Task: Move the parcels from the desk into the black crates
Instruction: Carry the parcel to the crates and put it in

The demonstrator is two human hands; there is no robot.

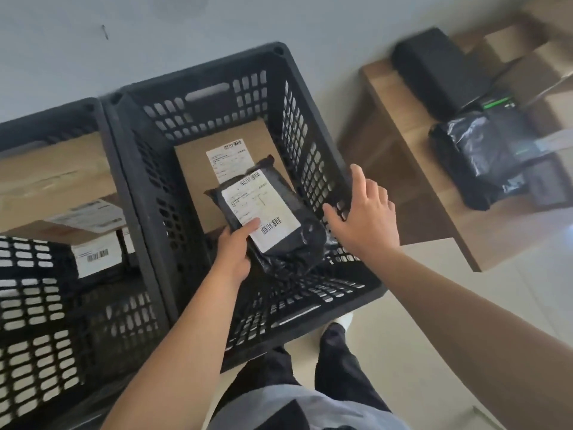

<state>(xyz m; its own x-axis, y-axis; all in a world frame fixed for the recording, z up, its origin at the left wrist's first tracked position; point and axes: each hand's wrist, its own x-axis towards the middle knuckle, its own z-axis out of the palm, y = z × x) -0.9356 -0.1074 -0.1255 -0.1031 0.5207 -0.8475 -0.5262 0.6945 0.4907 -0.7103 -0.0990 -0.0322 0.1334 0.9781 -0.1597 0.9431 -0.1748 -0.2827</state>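
Crates are standing side by side on the floor: the left crate [46,274] is already holding a brown box [52,178] and labelled parcels beneath it, and the right crate [217,103] is holding a flat cardboard parcel [198,169] with a white label. The step in hand is judged to be placement of one parcel into the right crate. The left hand [234,252] is gripping a black bag parcel [273,212] by its near end, thumb pressing on the white label, and is holding it inside the crate, above the cardboard parcel; whether the two are touching cannot be told. The right hand [362,218] is hovering over the crate's right wall with fingers spread wide and holding nothing. Further right, the wooden desk [403,193] is still carrying a shiny black bag [474,162], a black box [434,69] and blurred cardboard boxes [527,63]. The next move likely calls for releasing the bag parcel onto the cardboard parcel, then reaching across to the desk for another item.
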